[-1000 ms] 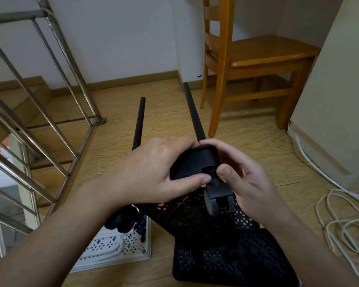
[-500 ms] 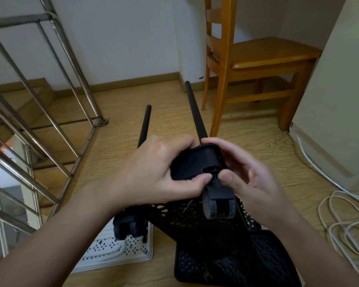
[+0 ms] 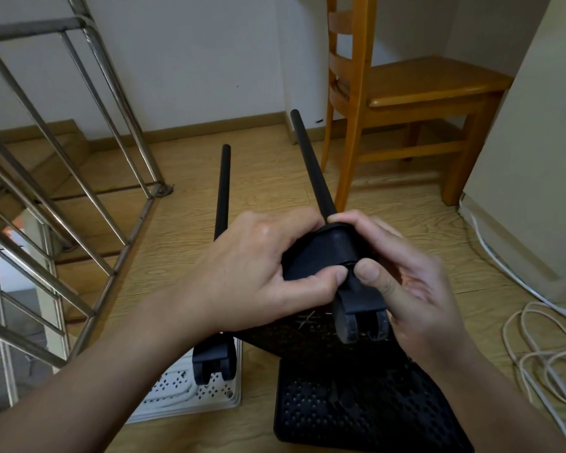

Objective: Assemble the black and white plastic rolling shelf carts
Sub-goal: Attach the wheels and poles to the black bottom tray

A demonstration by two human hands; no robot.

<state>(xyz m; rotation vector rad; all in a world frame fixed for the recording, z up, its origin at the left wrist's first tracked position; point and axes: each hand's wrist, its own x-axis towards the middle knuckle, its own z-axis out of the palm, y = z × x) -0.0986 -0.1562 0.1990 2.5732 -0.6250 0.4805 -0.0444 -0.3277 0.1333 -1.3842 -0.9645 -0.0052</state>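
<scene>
Wooden chair [image 3: 422, 83] on plank floor [image 3: 183, 223], white wall [image 3: 193, 60], metal railing [image 3: 30, 27] over what seems a stairwell [image 3: 40, 152]

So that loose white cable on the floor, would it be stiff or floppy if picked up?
Probably floppy: the white cable lies in loose, uneven loops. Likely light, being thin. It might tangle, since the loops cross.

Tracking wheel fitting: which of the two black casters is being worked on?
The right-side caster, on the black shelf corner gripped by the left hand and right hand, whose thumb presses its stem. The other caster hangs untouched above the white tray.
</scene>
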